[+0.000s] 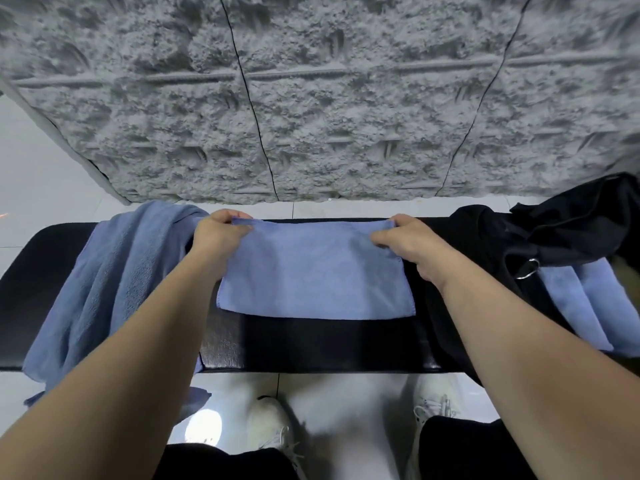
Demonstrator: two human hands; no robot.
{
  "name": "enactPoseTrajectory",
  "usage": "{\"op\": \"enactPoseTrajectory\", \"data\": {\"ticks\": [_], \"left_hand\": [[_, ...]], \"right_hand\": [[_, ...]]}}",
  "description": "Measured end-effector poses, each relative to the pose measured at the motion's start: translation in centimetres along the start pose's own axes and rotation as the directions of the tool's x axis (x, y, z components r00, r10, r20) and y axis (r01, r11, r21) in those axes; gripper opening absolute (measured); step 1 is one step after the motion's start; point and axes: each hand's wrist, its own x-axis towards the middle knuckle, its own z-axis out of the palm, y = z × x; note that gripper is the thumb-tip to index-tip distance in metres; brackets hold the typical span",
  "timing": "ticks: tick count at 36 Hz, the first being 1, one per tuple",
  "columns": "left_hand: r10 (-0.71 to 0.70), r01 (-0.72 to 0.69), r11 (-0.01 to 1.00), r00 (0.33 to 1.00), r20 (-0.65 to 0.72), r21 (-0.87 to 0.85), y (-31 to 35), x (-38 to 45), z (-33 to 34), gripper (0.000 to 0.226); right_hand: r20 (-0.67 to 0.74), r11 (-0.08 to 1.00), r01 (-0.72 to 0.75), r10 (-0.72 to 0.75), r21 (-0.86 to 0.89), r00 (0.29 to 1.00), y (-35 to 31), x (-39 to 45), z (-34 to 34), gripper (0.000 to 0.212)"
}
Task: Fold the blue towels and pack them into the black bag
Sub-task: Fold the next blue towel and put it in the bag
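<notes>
Blue towel, partly folded, lies flat at the middle of the black bench, between an unfolded towel heap at 9 o'clock and the black bag at 3 o'clock. Its long axis runs 9 to 3 o'clock, parallel to the bench; the short axis runs 12 to 6. The far edge points to 12 o'clock, toward the grey textured wall; the near edge sits square to the viewer at 6 o'clock.

Left hand pinches the far-left corner, fingers curled together over the cloth with the thumb beneath or beside it. Right hand pinches the far-right corner in the same way, fingers closed on the fabric. Both corners appear drawn taut, so the far edge is straight.

A further blue towel, apparently folded, lies at 3 to 4 o'clock, partly under the bag.

Likely faults from here:
- Uneven pull by one hand would skew the corners, giving a crooked fold.
- The cloth is soft and limp; released early, the layers could slide apart or wrinkle.
- The heap at 9 o'clock hangs over the bench's near edge, and a forearm brushing it could drag it to the floor.
- The bag is slumped with its mouth not evident, so a folded towel may unfold during packing.
</notes>
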Motion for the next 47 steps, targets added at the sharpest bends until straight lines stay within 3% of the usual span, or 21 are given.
{"op": "enactPoseTrajectory", "data": {"ticks": [5, 7, 11, 14, 17, 20, 24, 28, 32, 34, 39, 43, 47], "left_hand": [[0.053, -0.051, 0.998, 0.997, -0.053, 0.043, 1.5, 1.3, 1.0, 0.025], [0.099, -0.096, 0.994, 0.993, -0.063, 0.053, 2.3, 1.8, 1.6, 0.027], [0.25, -0.246, 0.966, 0.968, -0.037, 0.084, 3.6, 2.6, 3.2, 0.027], [0.336, -0.336, 0.936, 0.942, 0.013, 0.103, 4.7, 2.8, 4.6, 0.018], [0.371, -0.377, 0.921, 0.926, 0.072, 0.1, 5.5, 3.3, 6.6, 0.019], [0.422, -0.442, 0.881, 0.895, 0.144, 0.167, 5.8, 3.6, 8.6, 0.022], [0.442, -0.471, 0.84, 0.882, 0.162, 0.269, 5.5, 2.0, 9.3, 0.033], [0.369, -0.305, 0.842, 0.927, -0.063, 0.445, 3.5, 0.0, 7.9, 0.031], [0.104, -0.012, 0.922, 0.97, -0.218, 0.386, 1.3, -1.5, 5.6, 0.038], [0.037, 0.054, 0.937, 0.967, -0.251, 0.346, 0.2, -1.9, 4.7, 0.039], [0.037, -0.02, 0.996, 0.98, -0.197, 0.085, -0.8, -1.8, 4.2, 0.019], [-0.043, 0.032, 0.991, 0.995, -0.086, -0.127, 0.4, -0.5, 4.7, 0.027], [-0.048, 0.048, 0.977, 0.999, 0.008, -0.206, 1.5, 0.8, 6.1, 0.037]], "right_hand": [[-0.054, 0.98, 0.071, -0.083, -0.185, 0.995, 0.1, 0.4, 0.0, 0.012], [-0.037, 0.943, 0.054, -0.07, -0.329, 0.997, 0.3, 0.4, -0.2, 0.021], [0.075, 0.826, 0.028, 0.017, -0.564, 0.997, -0.2, -0.2, -0.6, 0.042], [0.226, 0.746, 0.035, 0.157, -0.665, 0.961, -0.7, -1.1, -0.9, 0.043], [0.29, 0.709, 0.058, 0.211, -0.703, 0.933, -0.6, -1.5, -0.9, 0.046], [0.279, 0.772, 0.054, 0.163, -0.633, 0.946, -0.7, -1.4, -0.8, 0.056], [0.243, 0.865, 0.063, 0.07, -0.497, 0.968, -0.6, -1.6, -0.3, 0.03], [0.194, 0.885, 0.058, 0.037, -0.463, 0.98, -0.7, -1.7, 0.2, 0.019], [0.188, 0.888, 0.052, 0.04, -0.457, 0.981, -0.6, -1.9, 0.4, 0.016], [0.204, 0.886, 0.042, 0.061, -0.462, 0.977, -0.6, -2.2, 0.5, 0.015], [0.337, 0.901, 0.002, 0.161, -0.435, 0.928, -0.7, -3.1, 0.3, 0.008], [0.394, 0.921, -0.05, 0.213, -0.386, 0.894, -0.2, -3.2, 0.4, 0.011], [0.391, 0.933, -0.07, 0.216, -0.354, 0.895, 0.1, -2.6, 0.2, 0.013]]}}
